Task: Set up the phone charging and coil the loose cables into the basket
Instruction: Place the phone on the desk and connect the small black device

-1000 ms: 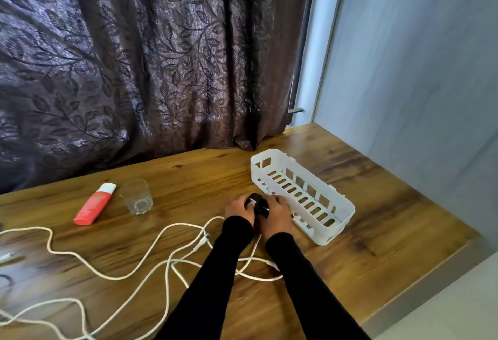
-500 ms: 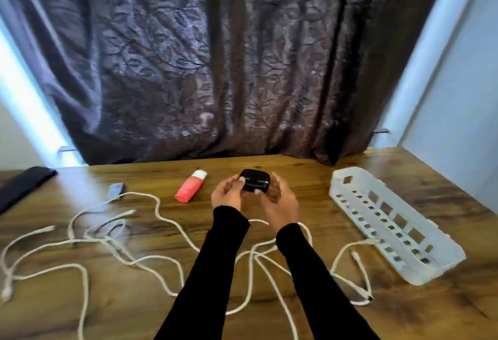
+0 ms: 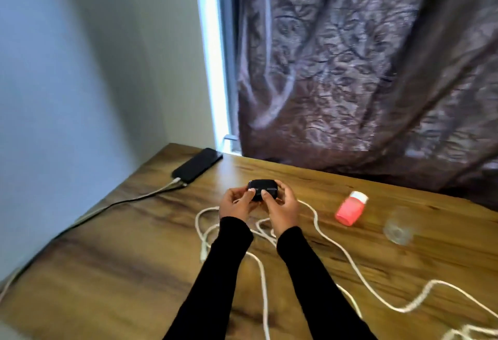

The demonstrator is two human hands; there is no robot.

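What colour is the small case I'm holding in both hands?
Black. The case shows best in the head view, the only one here.

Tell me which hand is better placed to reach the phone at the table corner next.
The left hand. The phone lies up and left of it, at the table's far left corner. The right hand would have to cross over. Both hands now hold the small black case.

The small black case is half hidden by the fingers of both hands, so the grip cannot be read fully. The white cables pass under the sleeves and run off the bottom and right edges. The glass is blurred (barely an outline).
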